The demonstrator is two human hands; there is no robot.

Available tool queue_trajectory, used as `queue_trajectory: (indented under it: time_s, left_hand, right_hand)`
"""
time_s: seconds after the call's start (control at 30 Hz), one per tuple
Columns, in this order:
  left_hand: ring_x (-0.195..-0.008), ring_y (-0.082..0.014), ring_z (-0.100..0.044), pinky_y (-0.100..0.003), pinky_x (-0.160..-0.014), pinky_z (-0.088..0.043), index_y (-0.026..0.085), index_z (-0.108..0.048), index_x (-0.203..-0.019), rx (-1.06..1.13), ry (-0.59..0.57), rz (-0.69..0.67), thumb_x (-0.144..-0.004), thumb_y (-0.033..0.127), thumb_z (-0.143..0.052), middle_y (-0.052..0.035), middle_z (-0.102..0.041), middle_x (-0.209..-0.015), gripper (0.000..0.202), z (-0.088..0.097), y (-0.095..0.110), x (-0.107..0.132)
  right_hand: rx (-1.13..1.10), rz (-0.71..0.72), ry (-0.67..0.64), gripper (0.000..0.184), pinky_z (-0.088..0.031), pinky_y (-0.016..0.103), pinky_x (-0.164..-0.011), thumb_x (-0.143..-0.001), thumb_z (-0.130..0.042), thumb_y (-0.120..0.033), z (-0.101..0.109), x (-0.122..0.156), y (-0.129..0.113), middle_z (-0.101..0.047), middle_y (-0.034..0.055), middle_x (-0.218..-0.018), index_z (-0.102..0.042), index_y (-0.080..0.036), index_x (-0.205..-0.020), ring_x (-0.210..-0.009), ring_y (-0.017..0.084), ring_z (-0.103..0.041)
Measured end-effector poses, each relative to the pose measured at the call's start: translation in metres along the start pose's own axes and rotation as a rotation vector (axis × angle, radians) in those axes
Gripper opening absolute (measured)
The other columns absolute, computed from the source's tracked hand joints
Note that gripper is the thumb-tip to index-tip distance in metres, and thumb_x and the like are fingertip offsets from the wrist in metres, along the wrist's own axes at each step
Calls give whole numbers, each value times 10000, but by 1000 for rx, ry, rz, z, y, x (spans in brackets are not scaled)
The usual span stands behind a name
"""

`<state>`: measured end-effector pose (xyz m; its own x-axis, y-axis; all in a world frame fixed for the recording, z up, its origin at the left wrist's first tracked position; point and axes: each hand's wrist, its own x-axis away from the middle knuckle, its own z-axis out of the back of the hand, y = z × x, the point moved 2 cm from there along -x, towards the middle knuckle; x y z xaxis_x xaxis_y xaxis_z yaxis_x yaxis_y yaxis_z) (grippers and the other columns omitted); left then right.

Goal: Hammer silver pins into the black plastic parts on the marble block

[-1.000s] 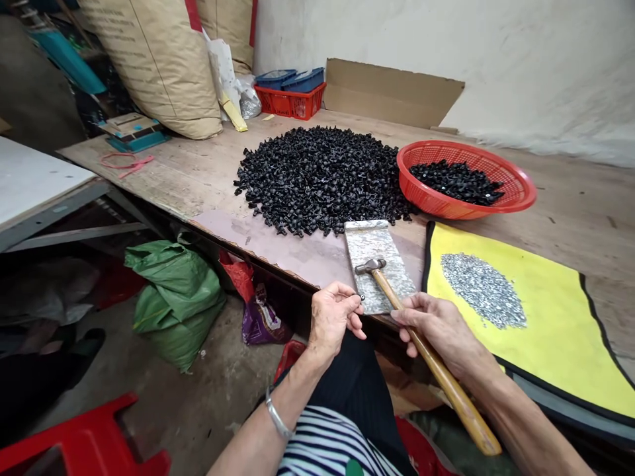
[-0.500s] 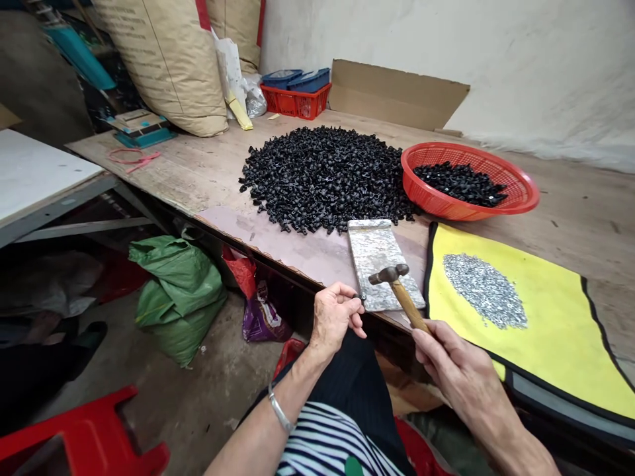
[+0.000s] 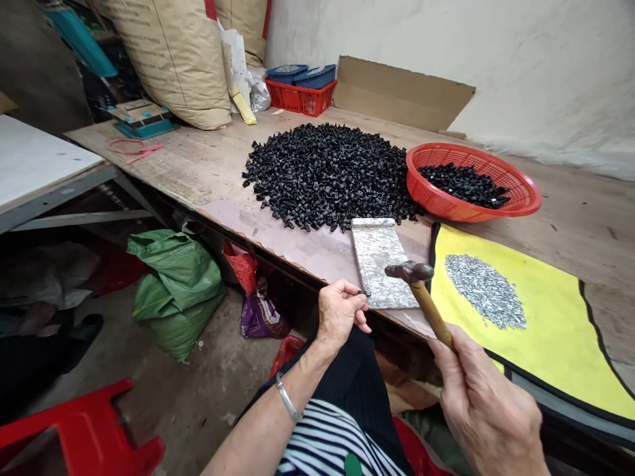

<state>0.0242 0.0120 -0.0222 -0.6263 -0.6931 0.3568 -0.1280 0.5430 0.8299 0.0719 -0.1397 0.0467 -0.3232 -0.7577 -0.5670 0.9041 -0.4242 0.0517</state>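
Right hand point(image 3: 489, 410) grips wooden-handled hammer point(image 3: 427, 301); left hand point(image 3: 340, 314) pinches small black part point(image 3: 366, 293).

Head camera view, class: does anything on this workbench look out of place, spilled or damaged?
The metal plate looks odd: its surface is heavily mottled and scratched, as if beaten. The pinkish sheet beneath it is scuffed and stained.
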Motion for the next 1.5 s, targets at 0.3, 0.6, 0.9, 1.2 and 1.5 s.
queue_trajectory:
  time_s: [0.3, 0.6, 0.9, 1.2, 1.5]
  left_hand:
    - [-283, -83, -465, -221, -264, -452, 135, -506, -592, 21, 6, 4, -558, 188, -623, 31, -555, -427, 133, -1, -1, 0]
    - [-282, -78, -460, -217, -267, -451, 138, -504, -579, 15, 18, -3, -554, 207, -648, 32, -550, -425, 162, 0, -2, -1]
    - [-281, -78, -461, -216, -261, -452, 136, -501, -569, 25, 21, -9, -552, 184, -623, 32, -547, -419, 132, -1, -2, 0]
    - [-279, -79, -461, -220, -269, -455, 134, -504, -576, 46, 19, -11, -558, 172, -625, 31, -550, -425, 128, -1, -3, -1]
    - [-276, -87, -462, -229, -261, -451, 124, -516, -579, 44, 30, -23, -561, 151, -602, 27, -554, -424, 91, -1, -5, -2]
  right_hand:
    - [76, 27, 1, 297, -441, 251, -539, -866, -485, -202, 10, -1, -5, -702, 93, -856, -556, -113, -1140, -507, 137, -597]
    - [203, 20, -86, 253, -362, 263, -391, -881, -448, -242, -2, 5, -11, -666, 43, -623, -636, -110, -987, -366, 132, -525]
    - [217, -24, -89, 255, -340, 261, -373, -865, -469, -217, -4, 9, -18, -678, 58, -644, -622, -84, -1020, -360, 129, -526]
    - [255, -15, -89, 250, -329, 253, -378, -868, -471, -214, -5, 9, -22, -663, 49, -614, -625, -80, -1012, -355, 115, -513]
    - [276, -65, -83, 272, -328, 242, -379, -863, -472, -223, -14, 15, -25, -676, 59, -665, -636, -79, -1026, -391, 116, -541]
